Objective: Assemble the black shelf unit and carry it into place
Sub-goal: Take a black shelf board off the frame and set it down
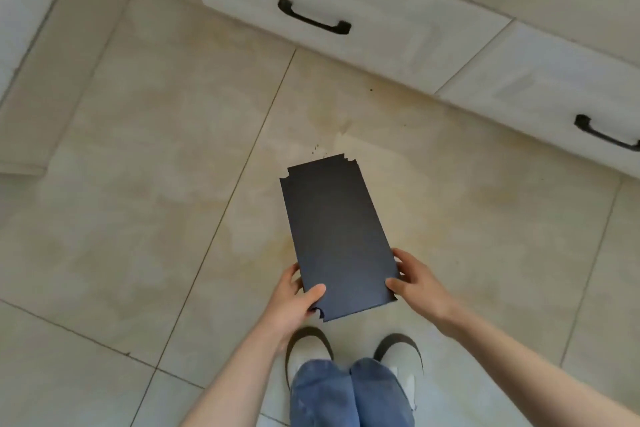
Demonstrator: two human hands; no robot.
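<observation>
A flat black shelf panel [336, 232] with notched corners is held out in front of me, above the tiled floor. My left hand [294, 298] grips its near left corner, thumb on top. My right hand [412, 279] holds the near right corner, thumb on the top face and fingers along the edge. The panel's far end points away from me toward the drawers. No other shelf parts are in view.
White drawers with black handles [313, 15] [604, 132] run along the far and right side. A white cabinet [24, 55] stands at the left. Beige floor tiles [156, 184] lie below. My feet in slippers [308, 354] stand just under the panel.
</observation>
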